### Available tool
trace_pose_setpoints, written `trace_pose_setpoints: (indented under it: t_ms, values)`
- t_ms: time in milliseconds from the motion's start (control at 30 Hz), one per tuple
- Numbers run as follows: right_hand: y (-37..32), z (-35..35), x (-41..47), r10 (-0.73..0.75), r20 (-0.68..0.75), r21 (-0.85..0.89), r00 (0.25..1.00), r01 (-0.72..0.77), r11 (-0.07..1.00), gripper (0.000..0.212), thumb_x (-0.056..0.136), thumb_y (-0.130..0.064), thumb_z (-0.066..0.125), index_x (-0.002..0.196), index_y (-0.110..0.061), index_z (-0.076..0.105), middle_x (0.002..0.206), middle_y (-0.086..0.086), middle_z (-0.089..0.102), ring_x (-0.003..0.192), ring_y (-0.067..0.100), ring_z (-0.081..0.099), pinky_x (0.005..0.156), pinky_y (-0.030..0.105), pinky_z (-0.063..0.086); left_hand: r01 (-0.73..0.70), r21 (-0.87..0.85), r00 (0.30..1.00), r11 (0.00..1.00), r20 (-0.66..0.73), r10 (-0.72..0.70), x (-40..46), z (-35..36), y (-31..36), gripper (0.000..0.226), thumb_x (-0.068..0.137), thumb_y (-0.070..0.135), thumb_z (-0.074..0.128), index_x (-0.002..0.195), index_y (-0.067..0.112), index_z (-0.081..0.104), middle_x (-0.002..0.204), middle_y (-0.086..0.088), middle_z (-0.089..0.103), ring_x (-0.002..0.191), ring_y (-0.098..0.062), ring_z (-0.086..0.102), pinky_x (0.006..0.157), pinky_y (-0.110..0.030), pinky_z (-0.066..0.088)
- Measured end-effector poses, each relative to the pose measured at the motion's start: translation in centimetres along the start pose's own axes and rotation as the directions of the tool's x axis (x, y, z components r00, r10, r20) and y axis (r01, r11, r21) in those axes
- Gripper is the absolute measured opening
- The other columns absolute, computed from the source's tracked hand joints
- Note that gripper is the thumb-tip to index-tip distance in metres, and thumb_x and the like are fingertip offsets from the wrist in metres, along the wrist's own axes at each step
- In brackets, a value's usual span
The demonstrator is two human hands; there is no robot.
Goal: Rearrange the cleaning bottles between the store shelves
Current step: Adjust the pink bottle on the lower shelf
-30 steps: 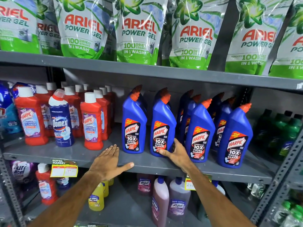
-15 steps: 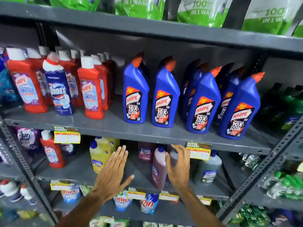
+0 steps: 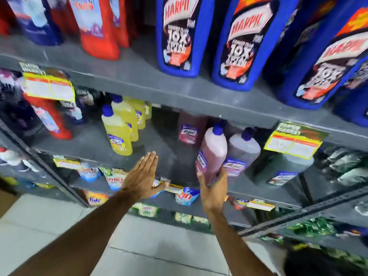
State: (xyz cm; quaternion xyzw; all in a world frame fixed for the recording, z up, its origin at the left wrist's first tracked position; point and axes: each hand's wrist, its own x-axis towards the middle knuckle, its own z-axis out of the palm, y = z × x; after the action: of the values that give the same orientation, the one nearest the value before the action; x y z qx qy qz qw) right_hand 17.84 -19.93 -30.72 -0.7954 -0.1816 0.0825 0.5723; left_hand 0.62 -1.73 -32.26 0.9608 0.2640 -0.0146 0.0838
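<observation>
A pink Lizol bottle (image 3: 214, 152) with a blue cap leans left on the lower shelf (image 3: 89, 140). My right hand (image 3: 213, 188) grips its base from below. A purple bottle (image 3: 242, 154) stands right beside it. My left hand (image 3: 142, 176) is flat, fingers together and extended, over the bare patch of shelf left of the pink bottle, holding nothing. Yellow bottles (image 3: 117, 130) stand in a row further left. Blue Harpic bottles (image 3: 177, 34) and red bottles (image 3: 97, 26) fill the shelf above.
The upper shelf edge (image 3: 179, 94) hangs just over the pink bottle's cap. Yellow price tags (image 3: 48, 87) hang from it. A red bottle (image 3: 47, 118) stands at far left. A grey-white bottle (image 3: 286, 168) stands at right. Detergent sachets (image 3: 187, 196) sit on lower shelves.
The view has dropped from the Harpic shelf to the one below. Both hands moved down; my right hand has closed on the pink bottle and tilted it.
</observation>
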Motion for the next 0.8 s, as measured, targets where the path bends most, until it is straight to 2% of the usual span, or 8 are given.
trace_pose_setpoints:
  t_ms: [67,200,400,433,533,567,667,800]
  values:
    - [1.0,1.1,0.8,0.018,-0.018,0.023,1.0,-0.017,1.0,0.06,0.085,-0.019,0.087,0.134,-0.006,0.055,0.127,0.015,0.069,0.116,0.035,0.066,0.103,0.052,0.053,0.03,-0.025,1.0,0.999,0.006,-0.029,1.3,1.6,-0.9,0.138,0.07,0.095,-0.015,0.161,-0.007,0.01,0.171,-0.027,0.002,0.162,-0.036,0.004,0.132,-0.042,0.002]
    - [2.4,2.4,1.8,0.017,-0.052,0.052,0.999,-0.014,0.999,0.055,0.084,-0.022,0.089,0.128,-0.011,0.057,0.12,0.009,0.071,0.105,0.026,0.068,0.095,0.039,0.056,0.06,-0.03,0.998,0.998,0.022,-0.059,3.3,3.7,-2.0,0.126,0.078,0.088,0.009,0.162,-0.006,0.008,0.172,-0.026,0.0,0.162,-0.034,0.001,0.132,-0.041,0.0]
    - [3.6,3.2,2.1,0.012,-0.072,0.087,0.997,-0.006,0.996,0.062,0.084,-0.026,0.089,0.134,-0.011,0.056,0.124,0.006,0.072,0.105,0.023,0.069,0.082,0.001,0.048,0.064,0.01,0.998,0.998,0.022,-0.064,4.6,5.0,-2.4,0.126,0.079,0.089,0.008,0.162,-0.006,0.009,0.172,-0.025,0.001,0.162,-0.034,0.003,0.132,-0.041,0.001]
    - [3.8,3.3,2.2,0.006,-0.067,0.079,0.998,-0.001,0.997,0.063,0.084,-0.028,0.088,0.135,-0.011,0.055,0.126,0.007,0.072,0.107,0.024,0.069,0.083,0.002,0.048,0.064,0.015,0.998,0.998,0.021,-0.064,4.7,5.2,-2.5,0.126,0.079,0.09,0.008,0.162,-0.006,0.008,0.172,-0.025,0.001,0.162,-0.034,0.003,0.132,-0.042,0.001]
    - [4.0,3.5,2.5,0.027,0.003,0.051,1.0,-0.027,0.998,0.065,0.085,-0.033,0.088,0.135,-0.015,0.05,0.123,0.001,0.072,0.104,0.018,0.072,0.091,0.022,0.057,0.056,0.021,0.998,0.998,0.009,-0.057,4.7,5.6,-2.7,0.125,0.082,0.09,0.009,0.162,-0.005,0.006,0.172,-0.025,0.001,0.162,-0.034,0.003,0.132,-0.042,0.0]
    - [4.1,3.6,2.8,0.034,0.04,0.052,0.999,-0.036,0.998,0.066,0.085,-0.034,0.088,0.135,-0.017,0.048,0.119,-0.003,0.072,0.1,0.01,0.073,0.089,0.023,0.058,0.052,0.028,0.999,0.998,0.005,-0.052,4.7,5.8,-2.7,0.124,0.082,0.09,0.009,0.162,-0.005,0.005,0.173,-0.024,0.0,0.162,-0.034,0.002,0.132,-0.042,0.0]
    - [4.1,4.3,4.1,0.025,0.164,0.079,0.986,-0.038,0.996,0.071,0.081,-0.035,0.091,0.133,-0.024,0.044,0.111,-0.019,0.069,0.095,-0.014,0.069,0.077,0.006,0.053,0.051,0.017,0.999,0.999,0.003,-0.051,4.8,6.1,-2.9,0.123,0.084,0.091,0.011,0.163,-0.003,0.002,0.173,-0.022,-0.002,0.162,-0.032,0.0,0.131,-0.039,-0.003]
    - [3.8,5.3,5.8,-0.037,0.312,0.097,0.95,0.007,0.995,0.066,0.082,-0.039,0.09,0.132,-0.029,0.048,0.119,-0.012,0.073,0.104,-0.005,0.072,0.083,0.012,0.057,0.065,-0.013,0.998,0.998,-0.001,-0.065,4.8,6.2,-2.9,0.121,0.084,0.091,0.013,0.164,0.001,-0.001,0.174,-0.019,-0.004,0.162,-0.03,-0.003,0.13,-0.038,-0.004]
